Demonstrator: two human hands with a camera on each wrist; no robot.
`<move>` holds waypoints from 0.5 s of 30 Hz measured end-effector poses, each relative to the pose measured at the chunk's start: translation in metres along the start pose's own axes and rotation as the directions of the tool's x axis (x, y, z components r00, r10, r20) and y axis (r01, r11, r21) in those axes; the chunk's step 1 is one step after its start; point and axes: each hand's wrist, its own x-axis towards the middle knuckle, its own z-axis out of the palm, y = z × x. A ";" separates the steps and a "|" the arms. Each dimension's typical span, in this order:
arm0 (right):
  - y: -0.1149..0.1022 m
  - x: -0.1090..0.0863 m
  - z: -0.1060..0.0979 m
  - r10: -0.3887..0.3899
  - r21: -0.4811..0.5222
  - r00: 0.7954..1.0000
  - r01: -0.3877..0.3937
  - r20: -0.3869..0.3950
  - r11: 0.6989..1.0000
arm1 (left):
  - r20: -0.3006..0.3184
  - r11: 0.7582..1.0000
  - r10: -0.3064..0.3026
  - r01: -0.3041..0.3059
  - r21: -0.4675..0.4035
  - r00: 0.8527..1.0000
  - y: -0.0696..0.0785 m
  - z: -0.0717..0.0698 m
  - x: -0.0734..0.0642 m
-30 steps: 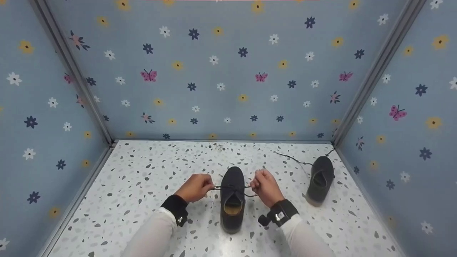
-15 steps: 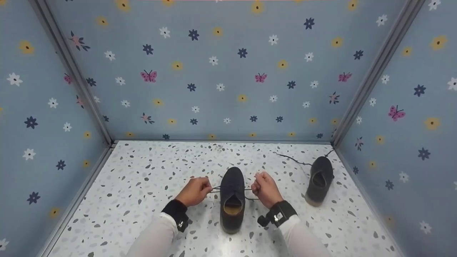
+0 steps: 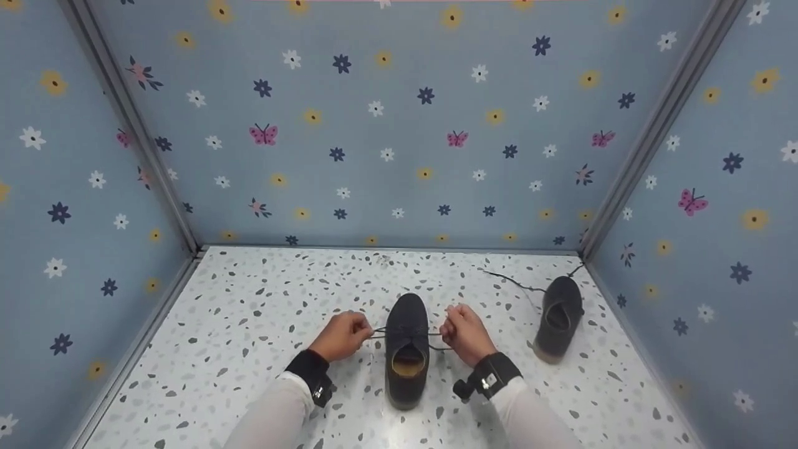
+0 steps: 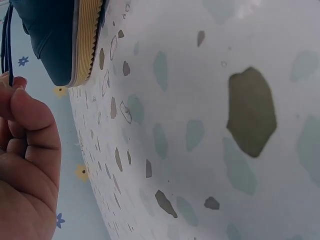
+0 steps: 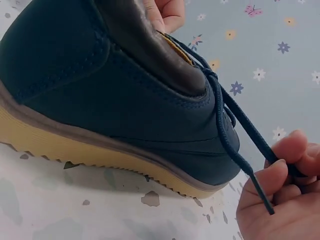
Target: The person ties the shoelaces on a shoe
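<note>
A dark shoe (image 3: 407,374) with a pale yellow sole stands upright on the speckled surface, toe pointing away from me. Its dark lace (image 5: 245,122) crosses in a knot over the throat, seen in the right wrist view. At the shoe's left, my left hand (image 3: 341,335) pinches lace strands between thumb and fingers; they run taut to the shoe. On the other side, my right hand (image 3: 466,333) pinches another lace strand and holds it out to the right. One lace end (image 5: 262,195) hangs loose in front of the right palm. Neither hand touches the shoe's body.
A second dark shoe (image 3: 559,321) stands at the right, its laces (image 3: 514,282) loose and spread toward the back. Blue flowered panels (image 3: 399,125) enclose the white speckled surface (image 3: 280,280) at the back, left and right.
Both hands have shifted slightly toward me, the lace strands still held out to either side. The strands at the left have spread a little apart. Both shoes stay in place.
</note>
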 end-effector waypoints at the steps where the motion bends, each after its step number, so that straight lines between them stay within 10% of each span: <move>1: 0.000 0.000 -0.001 0.005 0.000 1.000 -0.005 0.003 1.000 | 0.007 1.000 -0.010 0.010 -0.020 1.000 0.000 0.000 0.000; 15: -0.009 -0.002 -0.007 0.017 -0.070 0.999 -0.014 0.041 0.997 | 0.050 0.987 -0.078 0.084 -0.137 0.996 0.005 -0.004 0.002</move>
